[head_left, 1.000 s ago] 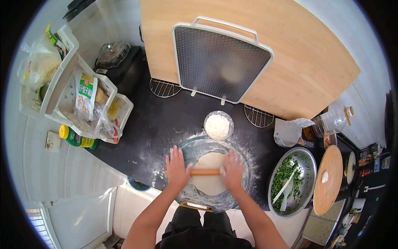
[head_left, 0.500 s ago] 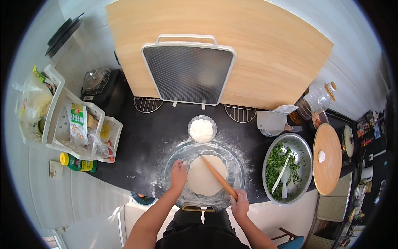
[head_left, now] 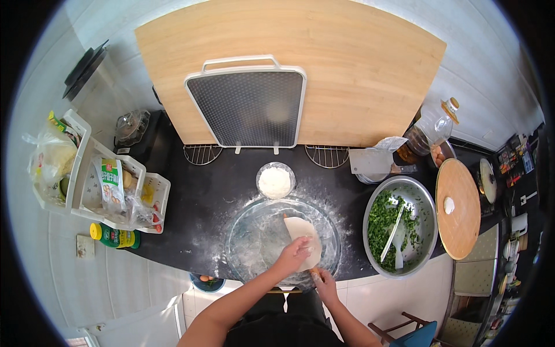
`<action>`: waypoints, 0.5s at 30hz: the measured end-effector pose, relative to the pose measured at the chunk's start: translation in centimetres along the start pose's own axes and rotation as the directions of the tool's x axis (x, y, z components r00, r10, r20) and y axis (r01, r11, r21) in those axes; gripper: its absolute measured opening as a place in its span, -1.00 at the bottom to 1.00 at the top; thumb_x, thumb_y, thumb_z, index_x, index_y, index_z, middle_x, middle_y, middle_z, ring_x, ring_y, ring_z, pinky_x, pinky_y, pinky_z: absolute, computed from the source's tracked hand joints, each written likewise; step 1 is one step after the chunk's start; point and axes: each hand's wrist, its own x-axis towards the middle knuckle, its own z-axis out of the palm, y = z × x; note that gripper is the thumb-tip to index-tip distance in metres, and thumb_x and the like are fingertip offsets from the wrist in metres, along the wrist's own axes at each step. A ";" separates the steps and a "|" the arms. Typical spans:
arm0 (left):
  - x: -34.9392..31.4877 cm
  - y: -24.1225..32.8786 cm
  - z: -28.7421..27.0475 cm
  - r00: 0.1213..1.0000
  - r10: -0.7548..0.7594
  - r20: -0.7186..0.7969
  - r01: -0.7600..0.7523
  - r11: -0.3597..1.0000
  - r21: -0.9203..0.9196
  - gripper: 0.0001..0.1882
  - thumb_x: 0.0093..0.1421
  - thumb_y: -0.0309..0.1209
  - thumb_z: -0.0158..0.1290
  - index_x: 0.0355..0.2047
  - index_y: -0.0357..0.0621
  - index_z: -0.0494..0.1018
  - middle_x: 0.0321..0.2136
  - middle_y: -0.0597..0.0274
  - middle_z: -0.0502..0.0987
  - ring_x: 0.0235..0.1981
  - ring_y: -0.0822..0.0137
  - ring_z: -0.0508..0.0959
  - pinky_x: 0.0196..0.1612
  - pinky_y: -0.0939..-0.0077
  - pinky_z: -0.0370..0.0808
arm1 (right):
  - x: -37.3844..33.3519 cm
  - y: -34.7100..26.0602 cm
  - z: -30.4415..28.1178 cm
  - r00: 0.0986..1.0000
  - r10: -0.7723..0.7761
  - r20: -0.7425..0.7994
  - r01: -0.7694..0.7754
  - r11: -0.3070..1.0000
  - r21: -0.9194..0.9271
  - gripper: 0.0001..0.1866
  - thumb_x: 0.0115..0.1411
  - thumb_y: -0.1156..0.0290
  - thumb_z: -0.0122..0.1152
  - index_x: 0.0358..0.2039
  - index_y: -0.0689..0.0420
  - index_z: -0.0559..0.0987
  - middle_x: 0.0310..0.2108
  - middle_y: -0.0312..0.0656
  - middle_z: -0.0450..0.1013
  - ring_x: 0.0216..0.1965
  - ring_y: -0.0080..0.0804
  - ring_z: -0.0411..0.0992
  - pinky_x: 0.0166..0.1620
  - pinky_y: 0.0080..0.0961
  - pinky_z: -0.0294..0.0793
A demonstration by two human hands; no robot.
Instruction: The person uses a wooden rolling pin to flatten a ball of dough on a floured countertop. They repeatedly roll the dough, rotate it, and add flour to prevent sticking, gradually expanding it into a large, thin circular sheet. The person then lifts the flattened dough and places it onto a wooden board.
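A sheet of pale dough [head_left: 302,228] lies folded over the rolling pin [head_left: 314,271] on a round, flour-dusted glass board [head_left: 245,240]. Most of the pin is hidden beneath the dough; only its far tip and its near end show. My left hand [head_left: 293,254] rests on the folded dough, fingers stretched out over it. At the near right edge of the board, my right hand [head_left: 325,285] is closed round the near end of the pin. Beyond the board stands a small glass bowl [head_left: 275,180] of white flour.
To the right is a steel bowl [head_left: 428,231] of chopped greens with a white utensil and chopsticks, beside a round wooden board [head_left: 459,220]. A cleaver [head_left: 370,162] lies behind it. White baskets [head_left: 118,199] of packets stand left. A black griddle pan [head_left: 245,107] leans at the back.
The dough, flat and round before, is now folded over the pin toward the right. My left hand has moved right onto it; my right hand has shifted slightly left and nearer me.
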 end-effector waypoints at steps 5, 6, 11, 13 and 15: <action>1.0 1.1 -6.2 0.920 0.392 -0.005 -0.201 0.482 0.853 -0.47 0.20 -0.39 0.03 0.16 -0.31 0.27 0.13 -0.16 0.35 0.13 -0.02 0.38 0.18 0.14 0.29 | -0.4 -2.2 -2.6 0.985 0.107 0.139 -0.138 0.960 0.242 -0.68 0.33 0.31 0.06 0.00 0.21 0.51 -0.56 -0.40 0.32 -0.58 -0.70 0.21 -0.51 -0.72 0.20; 1.6 1.2 -8.1 0.880 0.474 -0.017 -0.141 0.296 0.945 -0.40 0.20 -0.30 0.05 0.19 -0.37 0.22 0.19 -0.19 0.28 0.22 -0.10 0.29 0.27 0.07 0.18 | -0.8 -2.8 -3.0 0.986 0.096 0.133 -0.128 0.958 0.256 -0.68 0.33 0.31 0.06 0.00 0.22 0.51 -0.56 -0.40 0.32 -0.58 -0.70 0.21 -0.50 -0.72 0.20; 5.2 1.6 -9.4 0.944 0.330 -0.011 0.003 0.023 1.000 -0.16 0.19 -0.09 0.06 0.25 -0.52 0.05 0.32 -0.22 0.02 0.37 -0.08 0.00 0.38 0.09 -0.09 | -1.6 -4.2 -5.3 0.996 0.011 0.084 -0.033 0.963 0.266 -0.72 0.33 0.34 0.03 -0.04 0.23 0.49 -0.55 -0.37 0.33 -0.58 -0.68 0.22 -0.49 -0.71 0.21; 6.9 1.7 -7.6 0.949 0.315 0.027 -0.054 0.077 0.996 -0.14 0.19 -0.06 0.05 0.26 -0.52 0.04 0.33 -0.21 0.00 0.37 -0.06 -0.02 0.39 0.09 -0.11 | -1.9 -4.6 -5.9 0.999 -0.008 0.045 -0.003 0.969 0.247 -0.74 0.33 0.35 0.03 -0.06 0.23 0.49 -0.55 -0.34 0.34 -0.57 -0.67 0.24 -0.49 -0.71 0.22; 7.5 1.3 -5.9 0.939 0.343 0.037 -0.081 0.117 0.990 -0.17 0.20 -0.06 0.03 0.26 -0.46 0.07 0.32 -0.17 0.04 0.37 -0.04 0.02 0.39 0.10 -0.09 | -1.9 -4.2 -6.6 0.999 -0.004 0.033 -0.004 0.973 0.230 -0.74 0.33 0.36 0.03 -0.06 0.23 0.49 -0.54 -0.33 0.35 -0.57 -0.67 0.24 -0.49 -0.71 0.23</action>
